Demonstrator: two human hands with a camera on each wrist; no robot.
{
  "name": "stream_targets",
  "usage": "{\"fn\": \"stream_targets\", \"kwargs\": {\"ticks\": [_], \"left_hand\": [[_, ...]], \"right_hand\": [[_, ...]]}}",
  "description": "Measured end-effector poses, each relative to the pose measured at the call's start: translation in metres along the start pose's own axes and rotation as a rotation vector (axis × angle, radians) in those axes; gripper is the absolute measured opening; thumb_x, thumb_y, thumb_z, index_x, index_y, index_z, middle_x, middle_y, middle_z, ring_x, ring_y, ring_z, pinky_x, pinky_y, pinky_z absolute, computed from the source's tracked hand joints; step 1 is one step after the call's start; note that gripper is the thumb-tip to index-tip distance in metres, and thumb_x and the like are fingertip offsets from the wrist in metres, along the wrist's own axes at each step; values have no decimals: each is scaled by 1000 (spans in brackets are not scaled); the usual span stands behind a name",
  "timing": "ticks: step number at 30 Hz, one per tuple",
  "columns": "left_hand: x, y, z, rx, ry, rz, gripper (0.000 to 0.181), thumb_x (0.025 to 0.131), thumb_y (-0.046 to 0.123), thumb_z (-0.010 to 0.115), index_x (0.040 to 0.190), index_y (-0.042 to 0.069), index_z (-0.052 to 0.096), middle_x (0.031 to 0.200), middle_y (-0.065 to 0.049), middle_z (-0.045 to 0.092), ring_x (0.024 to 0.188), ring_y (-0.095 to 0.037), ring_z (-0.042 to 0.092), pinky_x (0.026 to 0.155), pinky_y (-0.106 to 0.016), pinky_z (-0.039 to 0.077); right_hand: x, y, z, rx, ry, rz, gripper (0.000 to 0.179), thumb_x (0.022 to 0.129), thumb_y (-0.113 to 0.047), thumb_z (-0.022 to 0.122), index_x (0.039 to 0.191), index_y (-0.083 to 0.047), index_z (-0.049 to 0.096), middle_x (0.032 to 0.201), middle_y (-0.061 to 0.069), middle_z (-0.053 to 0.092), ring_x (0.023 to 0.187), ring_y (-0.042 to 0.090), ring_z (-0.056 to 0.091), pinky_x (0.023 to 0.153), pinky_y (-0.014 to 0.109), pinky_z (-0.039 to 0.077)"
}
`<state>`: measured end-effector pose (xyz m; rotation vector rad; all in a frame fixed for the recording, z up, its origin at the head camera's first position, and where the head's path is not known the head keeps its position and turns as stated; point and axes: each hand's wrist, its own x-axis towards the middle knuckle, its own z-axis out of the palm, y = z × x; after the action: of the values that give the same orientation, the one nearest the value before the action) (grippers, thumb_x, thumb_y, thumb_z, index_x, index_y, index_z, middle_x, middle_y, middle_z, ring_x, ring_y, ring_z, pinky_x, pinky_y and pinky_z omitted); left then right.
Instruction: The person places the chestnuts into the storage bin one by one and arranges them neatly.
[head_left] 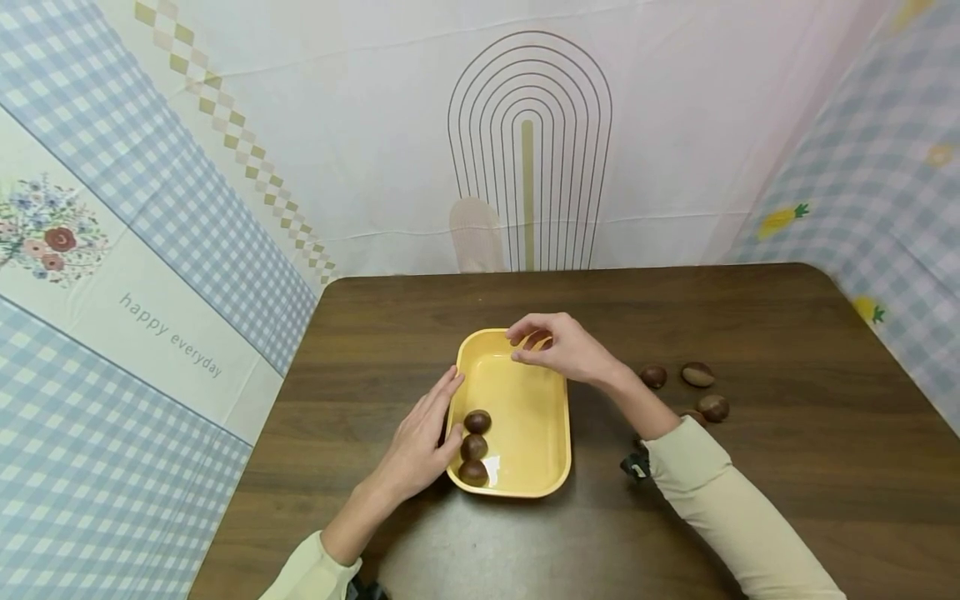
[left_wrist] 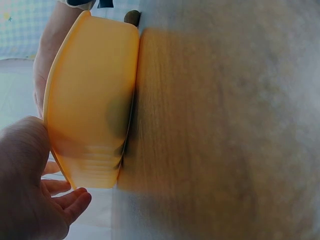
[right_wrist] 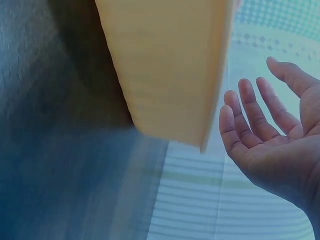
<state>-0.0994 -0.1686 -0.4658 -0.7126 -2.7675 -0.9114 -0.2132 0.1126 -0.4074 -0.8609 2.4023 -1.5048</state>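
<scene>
A yellow rectangular tray (head_left: 525,417) stands on the table, with three brown chestnuts (head_left: 474,447) in a row along its left wall, at the near end. My left hand (head_left: 420,442) rests on the tray's left rim, its fingers fairly straight and its thumb over the edge near the chestnuts. In the left wrist view that hand (left_wrist: 35,185) touches the rim of the tray (left_wrist: 95,85). Over the tray's far right corner hovers my right hand (head_left: 562,346), fingers loosely bent with nothing between them. The right wrist view shows this hand (right_wrist: 280,130) apart from the tray wall (right_wrist: 165,70).
Several more chestnuts (head_left: 698,374) lie on the brown wooden table (head_left: 787,333) to the right of the tray, partly hidden by the right forearm. A patterned cloth (head_left: 375,167) hangs behind the table, and checked cloth (head_left: 112,467) covers the left side.
</scene>
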Motion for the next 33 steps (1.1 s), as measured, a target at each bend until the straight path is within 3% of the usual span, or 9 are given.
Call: {"fn": "stream_targets", "kwargs": {"ticks": [10, 19, 24, 30, 33], "left_hand": [[1, 0, 0, -2, -2, 4, 72, 98, 15, 63, 165, 7, 36, 172, -12, 32, 152, -32, 40, 117, -57, 39], [1, -1, 1, -5, -13, -10, 72, 99, 15, 62, 165, 7, 35, 172, -11, 31, 153, -31, 38, 118, -56, 38], [1, -1, 1, -9, -13, -8, 71, 99, 15, 62, 165, 7, 36, 172, -12, 32, 154, -31, 38, 118, -56, 38], [1, -1, 1, -15, -11, -5, 71, 99, 15, 61, 165, 7, 36, 172, -12, 32, 153, -32, 38, 118, -56, 38], [1, -1, 1, -18, -11, -9, 72, 99, 16, 61, 165, 7, 35, 172, -12, 31, 153, -32, 39, 118, -57, 38]], "right_hand": [[-18, 10, -35, 11, 88, 87, 28, 97, -10, 78, 122, 0, 72, 117, 20, 73, 98, 28, 68, 80, 27, 56], [-46, 37, -59, -13, 166, 174, 33, 98, -19, 79, 126, -3, 72, 120, 16, 73, 105, 27, 67, 84, 25, 55], [-65, 47, -74, -29, 192, 258, 36, 100, -23, 77, 129, -5, 70, 126, 18, 72, 110, 27, 67, 85, 25, 55], [-88, 63, -85, -46, 178, 334, 43, 103, -25, 73, 137, -1, 65, 132, 20, 69, 115, 30, 66, 90, 38, 58], [-97, 68, -88, -48, 171, 348, 45, 103, -25, 72, 139, 1, 63, 133, 22, 68, 116, 31, 66, 89, 36, 58]]}}
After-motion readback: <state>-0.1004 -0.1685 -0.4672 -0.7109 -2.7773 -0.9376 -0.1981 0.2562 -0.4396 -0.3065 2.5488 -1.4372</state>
